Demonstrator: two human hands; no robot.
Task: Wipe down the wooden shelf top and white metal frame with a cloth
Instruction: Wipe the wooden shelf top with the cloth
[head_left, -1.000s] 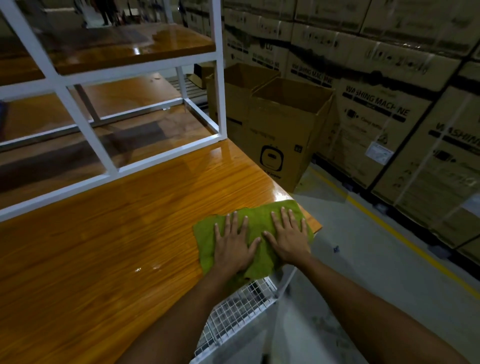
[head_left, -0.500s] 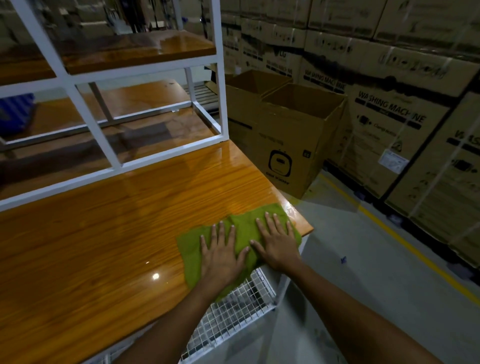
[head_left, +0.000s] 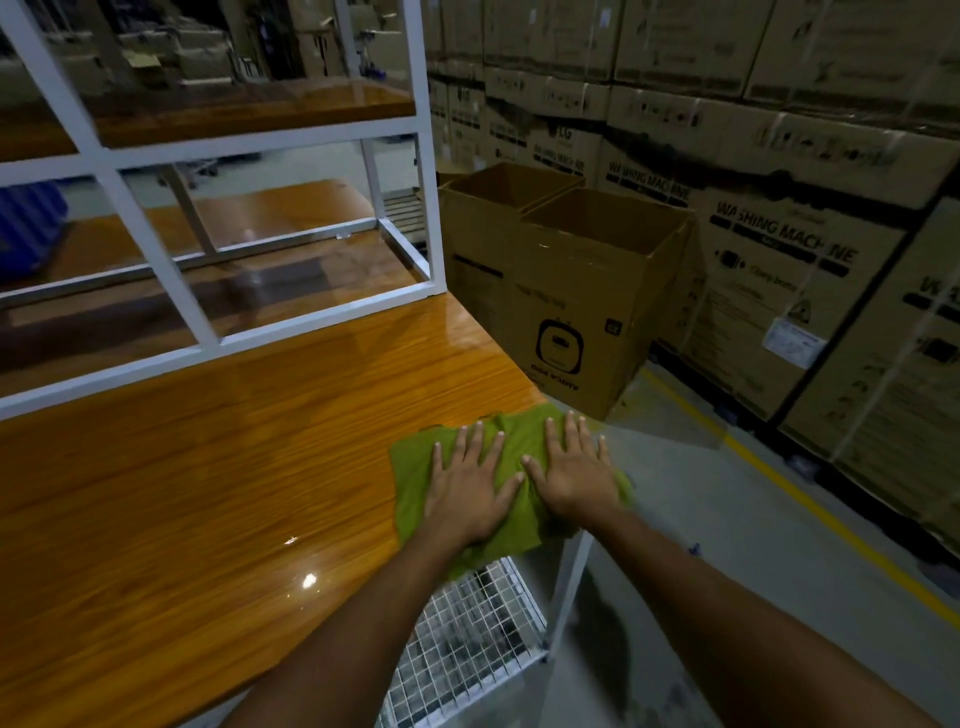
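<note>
- The crumpled green cloth (head_left: 511, 447) lay on the right front corner of the glossy orange-brown wooden shelf top (head_left: 208, 493), slightly overhanging.
- Left hand (head_left: 470, 488) and right hand (head_left: 574, 478) pressed it flat, fingers straight and spread, gripping nothing.
- Even pressure and long strokes along the grain would serve best; the white metal frame (head_left: 260, 148) probably awaited wiping.

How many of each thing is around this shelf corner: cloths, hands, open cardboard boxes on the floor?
Green cloth: 1
Hands pressing flat on it: 2 (left hand, right hand)
Open cardboard boxes: 2 (near box, far box)
Total: 5
</note>
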